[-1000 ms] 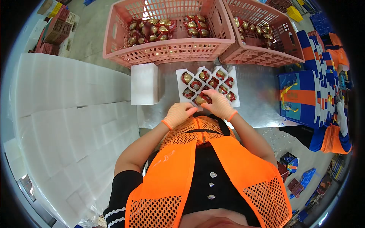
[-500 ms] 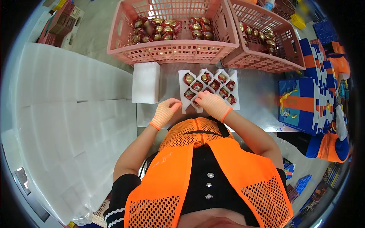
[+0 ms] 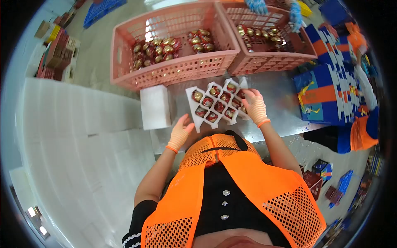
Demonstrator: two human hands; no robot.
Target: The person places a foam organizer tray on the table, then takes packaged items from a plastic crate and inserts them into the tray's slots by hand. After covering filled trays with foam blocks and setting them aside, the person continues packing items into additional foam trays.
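Observation:
A white foam tray (image 3: 196,120) with diamond-shaped cells lies on the metal table, several gold-and-red wrapped balls (image 3: 197,96) sitting in its cells. My right hand (image 3: 255,106), in a striped fingerless glove, is at the tray's right edge, its fingers apart over the balls there; it seems to hold nothing. Just off the tray's lower left corner, my left hand (image 3: 180,133) has its fingers apart and is empty. To the left of the tray stands a white foam block (image 3: 154,108).
Two pink crates (image 3: 178,65) (image 3: 273,62) with more wrapped balls stand behind the tray. Blue-gloved hands of another person (image 3: 295,16) reach over the right crate. Blue-and-orange boxes (image 3: 317,96) are at right, wrapped white foam stacks (image 3: 82,165) at left.
My right hand has moved from the tray's front middle to its right edge, and the ball it held is released. My left hand has opened. The tray looks tilted, and blue-gloved hands have appeared.

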